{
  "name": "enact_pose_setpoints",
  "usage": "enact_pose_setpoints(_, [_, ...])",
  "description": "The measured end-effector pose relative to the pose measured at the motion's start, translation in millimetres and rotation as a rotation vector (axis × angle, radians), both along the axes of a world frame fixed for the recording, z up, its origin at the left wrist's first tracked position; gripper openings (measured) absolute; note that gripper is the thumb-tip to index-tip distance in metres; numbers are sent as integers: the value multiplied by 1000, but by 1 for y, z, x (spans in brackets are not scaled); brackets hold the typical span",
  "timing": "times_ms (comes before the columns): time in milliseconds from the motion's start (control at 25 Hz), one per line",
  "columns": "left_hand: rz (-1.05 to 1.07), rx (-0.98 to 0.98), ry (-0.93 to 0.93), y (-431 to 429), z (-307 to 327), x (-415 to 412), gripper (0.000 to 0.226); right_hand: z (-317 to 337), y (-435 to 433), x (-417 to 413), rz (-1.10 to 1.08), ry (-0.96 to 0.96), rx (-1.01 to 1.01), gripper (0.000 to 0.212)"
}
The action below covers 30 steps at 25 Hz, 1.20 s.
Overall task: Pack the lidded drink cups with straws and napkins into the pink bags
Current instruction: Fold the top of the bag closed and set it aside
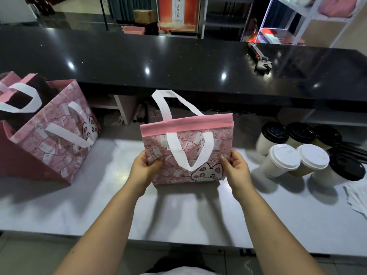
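L hand (143,165) & R hand (235,165) grip flat pink bag (188,149) upright, long axis L-R, mouth prob. up.

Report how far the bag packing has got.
Done: one pink bag stands open at the left; its inside is too dark to tell what it holds. In hand: the left hand and right hand grip the sides of a second bag, still flat. Left: the lidded cups stand on the counter at the right, unpacked.
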State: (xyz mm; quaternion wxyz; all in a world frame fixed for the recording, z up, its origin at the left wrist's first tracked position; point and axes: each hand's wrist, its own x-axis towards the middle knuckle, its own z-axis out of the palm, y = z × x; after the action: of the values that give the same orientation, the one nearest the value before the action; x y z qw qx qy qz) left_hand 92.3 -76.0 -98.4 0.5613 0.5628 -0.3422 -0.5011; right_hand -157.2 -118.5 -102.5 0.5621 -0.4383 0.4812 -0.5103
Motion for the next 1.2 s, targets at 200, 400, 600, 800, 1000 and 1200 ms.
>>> enact_pose_setpoints(200, [40, -6, -54, -2, 3, -4, 29, -10, 3, 6, 1, -1, 9, 15])
enact_pose_setpoints(400, [83, 34, -184, 13, -15, 17, 33, -24, 6, -23, -3, 100, 51, 30])
enact_pose_setpoints(600, [190, 120, -227, 14, -28, 16, 18, -34, 5, -17, -80, 207, 117, 22])
enact_pose_setpoints(800, [205, 187, -340, 24, -45, 11, 20, -44, 13, -20, -67, 276, 141, 18])
enact_pose_setpoints(1000, [225, 251, -321, 19, -50, 10, 12, -48, 6, -19, -79, 330, 191, 16])
enact_pose_setpoints(1200, [294, 140, -230, 29, -40, 12, 14, -41, -3, -23, -111, 201, 76, 20])
